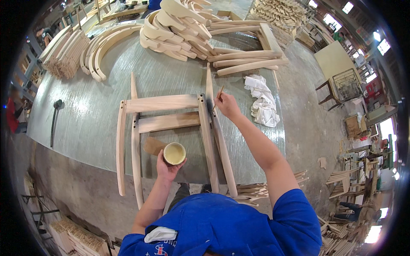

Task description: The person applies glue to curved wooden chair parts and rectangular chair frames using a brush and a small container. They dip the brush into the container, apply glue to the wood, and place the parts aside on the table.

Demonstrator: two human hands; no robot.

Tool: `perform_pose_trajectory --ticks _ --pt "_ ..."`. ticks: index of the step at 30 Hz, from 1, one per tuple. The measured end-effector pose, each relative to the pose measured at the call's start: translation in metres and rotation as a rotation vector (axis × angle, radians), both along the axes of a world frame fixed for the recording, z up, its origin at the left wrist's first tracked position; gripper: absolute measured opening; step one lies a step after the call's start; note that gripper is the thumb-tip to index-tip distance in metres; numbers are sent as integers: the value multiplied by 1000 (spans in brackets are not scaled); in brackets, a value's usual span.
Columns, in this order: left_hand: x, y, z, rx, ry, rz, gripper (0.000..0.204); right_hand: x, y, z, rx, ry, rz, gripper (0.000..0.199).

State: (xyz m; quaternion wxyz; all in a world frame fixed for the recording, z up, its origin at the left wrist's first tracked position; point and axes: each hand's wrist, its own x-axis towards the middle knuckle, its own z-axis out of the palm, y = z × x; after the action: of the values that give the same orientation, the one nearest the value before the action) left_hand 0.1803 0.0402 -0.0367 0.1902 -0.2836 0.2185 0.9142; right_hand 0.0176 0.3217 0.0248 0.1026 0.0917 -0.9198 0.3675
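Now, cup (pixel 174 153) in left grip (pixel 165 169).

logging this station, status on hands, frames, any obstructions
Left hand: cup of pale liquid. Right hand: thin stick, at wooden leg frames. White cloth apart, to right.

Even, moderately bright light covers the worktop (pixel 85 123), streaking it with pale sheen; soft shadows lie under the frame (pixel 162 103) on it. Windows (pixel 384 47) far to the worktop's right glare white. Around it, lines bend toward blackened edges.
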Motion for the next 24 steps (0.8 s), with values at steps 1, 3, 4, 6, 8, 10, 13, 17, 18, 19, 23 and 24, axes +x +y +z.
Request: perform_pose_trajectory --ticks 1,3,4,6,8,10,13,17,18,19,23,24 --pt "0 0 1 -5 -10 2 42 0 0 0 0 18 4 20" --pt "1 0 1 8 8 -8 41 0 -1 1 19 21 -1 19" --pt "1 0 1 14 17 -12 41 0 -2 2 38 7 -9 19" --pt "3 0 1 20 23 -21 40 2 -2 6 17 2 -46 19" --pt "6 -2 1 17 27 -21 40 5 1 14 -63 22 -101 19" --pt "7 -2 0 10 34 -27 39 11 6 18 -35 -4 -95 18" --pt "8 0 -1 5 58 -56 44 17 8 13 -19 -36 -28 18" --pt "10 2 2 9 10 -56 44 24 -3 11 -3 5 66 17" --pt "10 5 3 5 7 -56 44 24 -2 10 -5 1 49 17" --pt "9 7 5 2 4 -55 43 23 -1 9 -7 -4 33 17" --pt "12 7 7 5 14 -53 43 20 1 7 -67 -1 52 18" --pt "13 7 7 -6 16 -57 43 19 3 4 -49 -20 32 18"
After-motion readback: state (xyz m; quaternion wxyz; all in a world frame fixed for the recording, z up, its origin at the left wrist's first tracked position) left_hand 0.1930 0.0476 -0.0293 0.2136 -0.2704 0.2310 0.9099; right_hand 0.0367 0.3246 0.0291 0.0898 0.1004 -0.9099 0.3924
